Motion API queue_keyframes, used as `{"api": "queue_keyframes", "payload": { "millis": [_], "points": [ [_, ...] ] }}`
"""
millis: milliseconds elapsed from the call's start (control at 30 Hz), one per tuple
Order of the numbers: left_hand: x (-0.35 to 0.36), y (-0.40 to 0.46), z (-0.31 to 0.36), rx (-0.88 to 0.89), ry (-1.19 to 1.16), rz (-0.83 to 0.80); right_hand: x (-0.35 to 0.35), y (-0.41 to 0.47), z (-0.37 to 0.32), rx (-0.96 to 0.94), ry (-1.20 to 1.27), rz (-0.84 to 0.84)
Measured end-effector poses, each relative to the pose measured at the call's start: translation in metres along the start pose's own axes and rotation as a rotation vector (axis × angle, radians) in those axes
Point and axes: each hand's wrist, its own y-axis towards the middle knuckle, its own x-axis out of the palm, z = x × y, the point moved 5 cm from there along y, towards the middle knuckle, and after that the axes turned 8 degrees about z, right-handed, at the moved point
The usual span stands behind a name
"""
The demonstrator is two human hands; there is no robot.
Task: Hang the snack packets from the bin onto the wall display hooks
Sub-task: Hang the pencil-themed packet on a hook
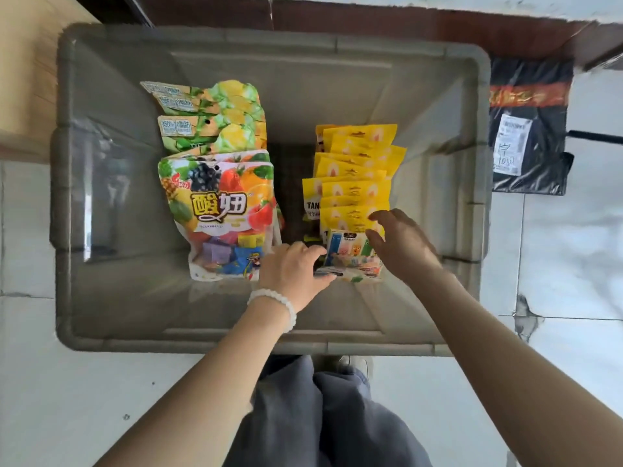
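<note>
1 bin, 2 hands, approx 10 yellow pkts – 3 pkt kinds

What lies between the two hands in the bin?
In the head view, a small cartoon-printed packet lies between the left hand and right hand, at the near end of the yellow packets.
</note>
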Motion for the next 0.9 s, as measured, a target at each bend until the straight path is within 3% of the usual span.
{"api": "queue_keyframes", "payload": {
  "millis": [133,333,667,900],
  "points": [
    [0.033,0.022,0.005,0.057,0.012,-0.153,0.034,0.022,0.018,0.059,-0.011,-0.106],
    [0.057,0.021,-0.004,0.028,-0.223,-0.284,0.054,0.027,0.028,0.096,-0.005,-0.086],
    [0.026,0.004,-0.007,0.028,-0.236,-0.142,0.029,-0.004,0.021,0.142,0.145,-0.042],
    [-0.059,-0.047,-0.009,0.023,-0.234,0.003,-0.031,-0.043,-0.023,0.015,0.175,0.075]
  ]
}}
